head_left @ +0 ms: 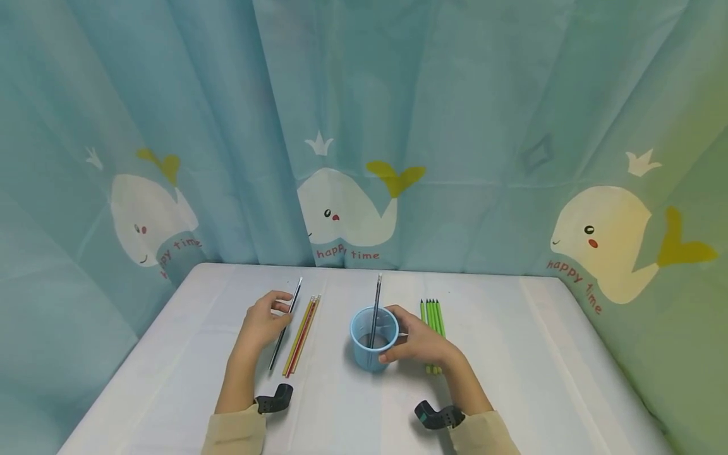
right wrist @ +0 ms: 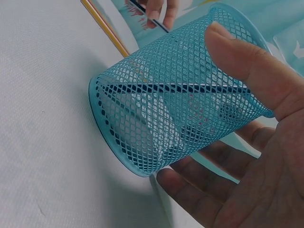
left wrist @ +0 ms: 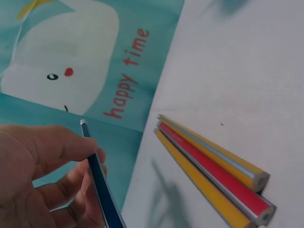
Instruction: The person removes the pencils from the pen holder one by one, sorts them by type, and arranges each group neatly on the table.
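My left hand [head_left: 263, 323] pinches a dark blue pencil [head_left: 278, 347] between thumb and fingers, at the left of the table. The left wrist view shows the thumb pressing that dark pencil [left wrist: 101, 187] near its pale end. At the middle stands a light blue mesh pencil cup [head_left: 364, 360], its wall [right wrist: 152, 66] seen from the side in the right wrist view. My right hand [head_left: 423, 341] grips the cup from the right, thumb on the near side and fingers behind. Inside the cup leans another dark pencil [head_left: 376, 297].
Yellow and red pencils [head_left: 301, 335] lie together between the left hand and the cup. Several green pencils [head_left: 435, 319] lie right of the cup, partly behind the right hand. A whale-print curtain [head_left: 466, 208] hangs along the back edge of the white table [head_left: 529, 366].
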`<state>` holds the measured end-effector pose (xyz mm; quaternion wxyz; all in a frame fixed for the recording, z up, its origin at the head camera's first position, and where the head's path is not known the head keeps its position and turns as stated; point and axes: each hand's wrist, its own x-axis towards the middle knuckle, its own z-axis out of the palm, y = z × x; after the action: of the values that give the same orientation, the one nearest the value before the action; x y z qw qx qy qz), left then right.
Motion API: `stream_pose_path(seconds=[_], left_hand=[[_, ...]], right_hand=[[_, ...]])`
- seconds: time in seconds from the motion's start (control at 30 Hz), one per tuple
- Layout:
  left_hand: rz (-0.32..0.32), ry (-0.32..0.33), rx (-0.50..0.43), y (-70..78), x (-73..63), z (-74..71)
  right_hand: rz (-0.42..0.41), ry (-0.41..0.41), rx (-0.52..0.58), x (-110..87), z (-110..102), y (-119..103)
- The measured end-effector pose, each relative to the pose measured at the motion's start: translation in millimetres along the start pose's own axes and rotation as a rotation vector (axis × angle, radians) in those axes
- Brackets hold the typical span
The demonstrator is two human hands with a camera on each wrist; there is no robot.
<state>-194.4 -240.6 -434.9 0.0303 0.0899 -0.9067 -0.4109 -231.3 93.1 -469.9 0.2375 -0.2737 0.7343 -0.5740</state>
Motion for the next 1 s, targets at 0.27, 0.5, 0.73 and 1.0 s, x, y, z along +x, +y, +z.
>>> stream_pose_path(seconds=[0.27,0.5,0.73,1.0], left_hand=[[-0.048,-0.052,0.026,-9.5,1.5,4.4],[-0.047,-0.055,0.072,-13.7,1.6,7.9],[-0.051,-0.078,0.075,-21.4,2.6,13.7],[-0.063,-0.076,0.082,-21.7,2.7,18.8]], right_hand=[[-0.002,-0.001,-0.007,-0.4,1,1],[-0.002,0.003,-0.008,-1.3,0,-1],[0.006,0.006,-0.012,-1.2,1,0],[0.004,0.011,-0.021,-0.9,0,0]])
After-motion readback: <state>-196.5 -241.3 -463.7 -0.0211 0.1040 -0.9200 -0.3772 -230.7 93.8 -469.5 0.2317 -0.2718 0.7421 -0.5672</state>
